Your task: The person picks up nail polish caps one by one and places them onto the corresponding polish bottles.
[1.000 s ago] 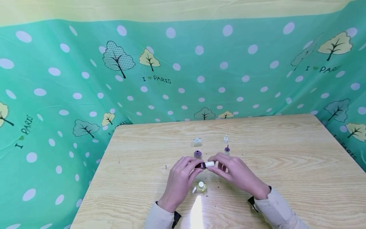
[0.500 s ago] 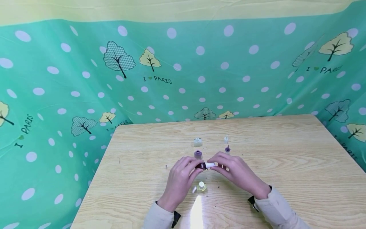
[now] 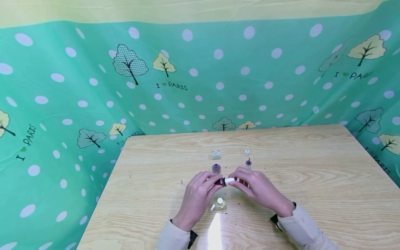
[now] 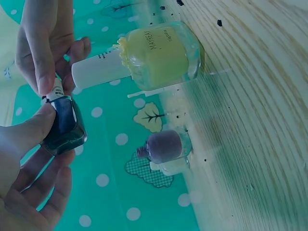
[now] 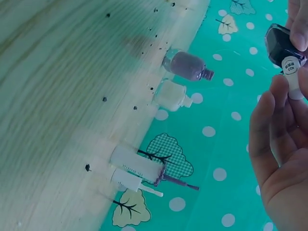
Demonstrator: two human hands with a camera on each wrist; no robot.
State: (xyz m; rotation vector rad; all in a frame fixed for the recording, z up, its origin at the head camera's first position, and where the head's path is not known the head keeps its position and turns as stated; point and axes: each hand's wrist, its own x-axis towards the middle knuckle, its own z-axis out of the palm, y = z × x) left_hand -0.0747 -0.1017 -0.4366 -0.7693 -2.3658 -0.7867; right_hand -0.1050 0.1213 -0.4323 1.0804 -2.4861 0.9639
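My left hand (image 3: pixel 195 198) grips a small dark red nail polish bottle (image 4: pixel 65 125) by its glass body, lying sideways above the table. Thumb and fingers of my right hand (image 3: pixel 256 185) pinch its white cap (image 5: pixel 291 79), which sits at the bottle's neck. Just below the hands, a yellow nail polish bottle (image 4: pixel 163 55) stands upright with its white cap on and yellow residue round the neck. Beyond the hands are an uncapped purple nail polish bottle (image 3: pixel 216 169) and an uncapped whitish one (image 3: pixel 216 155).
Two removed caps stand brush-up on the right: one with a purple brush (image 5: pixel 180 182), one with a white brush (image 5: pixel 151 190). Dark specks dot the wooden table (image 3: pixel 312 166). A green dotted curtain (image 3: pixel 200 76) hangs behind the table's far edge.
The right hand's fingers shift slightly round the white cap, with more and then less of it showing. The left hand and the dark bottle stay almost still.
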